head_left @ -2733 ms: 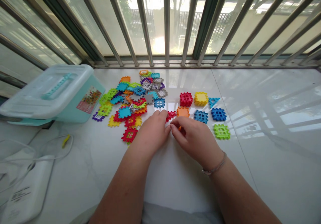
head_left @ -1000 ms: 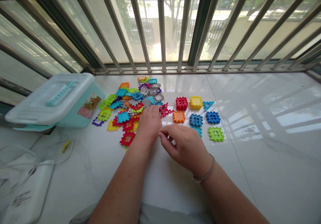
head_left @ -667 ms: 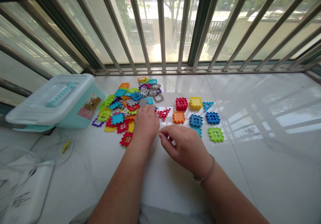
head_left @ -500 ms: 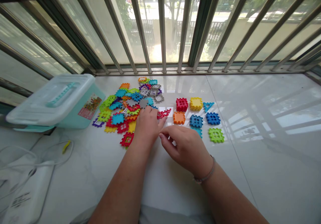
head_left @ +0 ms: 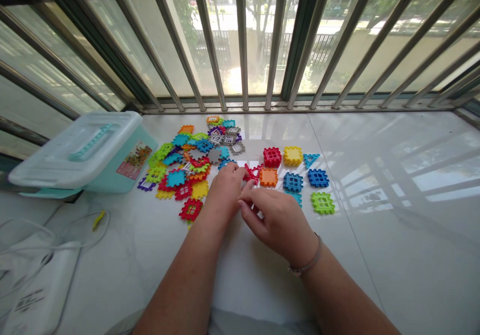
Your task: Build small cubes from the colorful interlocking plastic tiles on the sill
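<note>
My left hand [head_left: 227,187] is closed on a red triangular building tile [head_left: 253,173], which sticks out past its fingertips beside an orange square tile [head_left: 268,177]. Close against it, my right hand [head_left: 275,215] has its thumb and fingers pinched together; whatever is between them is hidden. Beyond my hands stand a red tile stack [head_left: 272,157] and a yellow tile stack [head_left: 293,156]. Blue square tiles [head_left: 293,181], a blue triangular tile [head_left: 311,160] and a lime green tile [head_left: 323,202] lie to the right. Left of my hands spreads a loose heap of mixed tiles [head_left: 176,177].
A lidded, pale turquoise storage box [head_left: 112,170] stands at the left. A white power strip [head_left: 48,285] and cables lie nearer on that side. Metal bars [head_left: 242,45] before a window line the far edge of the glossy white floor [head_left: 405,255].
My left hand has shifted right and slightly nearer with the red triangular tile, away from the heap and up to the orange tile. My right hand has hardly moved.
</note>
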